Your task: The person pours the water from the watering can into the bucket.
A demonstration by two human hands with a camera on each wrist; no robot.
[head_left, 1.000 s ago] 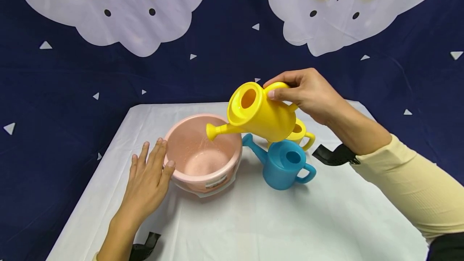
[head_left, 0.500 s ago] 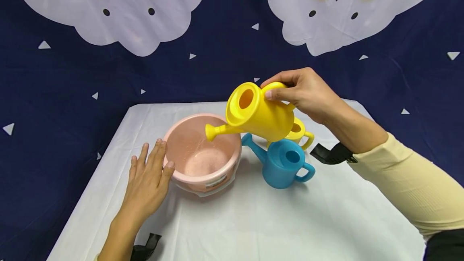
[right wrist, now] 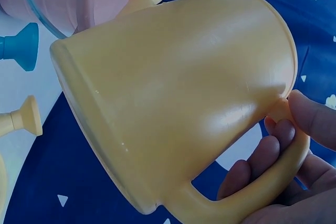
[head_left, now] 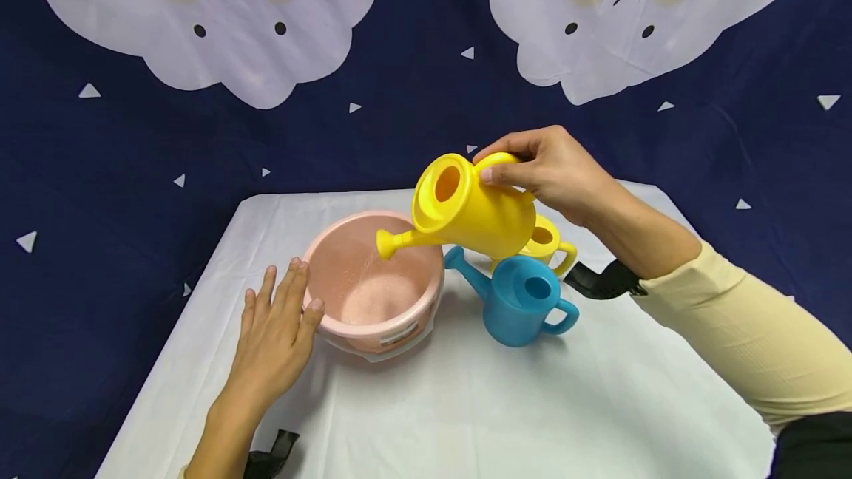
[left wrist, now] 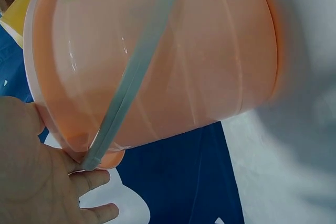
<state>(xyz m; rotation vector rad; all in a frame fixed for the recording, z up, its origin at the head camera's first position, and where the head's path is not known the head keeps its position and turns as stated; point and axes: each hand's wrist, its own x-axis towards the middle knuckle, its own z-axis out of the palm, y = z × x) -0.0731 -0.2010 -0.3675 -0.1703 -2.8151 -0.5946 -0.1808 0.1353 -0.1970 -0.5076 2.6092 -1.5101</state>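
The right hand [head_left: 562, 172] grips the handle of a yellow watering can [head_left: 489, 216], tilted so that its spout hangs over the pink bucket [head_left: 426, 309]. Thin streams of water fall from the spout into the bucket. In the right wrist view, fingers and thumb curl round the handle of the yellow can [right wrist: 184, 87]. The left hand [head_left: 273, 346] rests with straight, spread fingers against the bucket's left rim. The left wrist view has the hand [left wrist: 42, 171] touching the rim of the bucket [left wrist: 184, 56], by one end of its grey carrying handle [left wrist: 131, 77].
A blue watering can [head_left: 519, 309] stands right of the bucket, its spout close to the bucket wall. Behind it is a second yellow can [head_left: 542, 239], partly hidden. All stand on a white-covered table [head_left: 519, 412], with a dark blue cloud-print cloth [head_left: 426, 58] beyond.
The right hand and the yellow can have shifted slightly to the left, still tilted over the bucket. The left hand stays at the rim.
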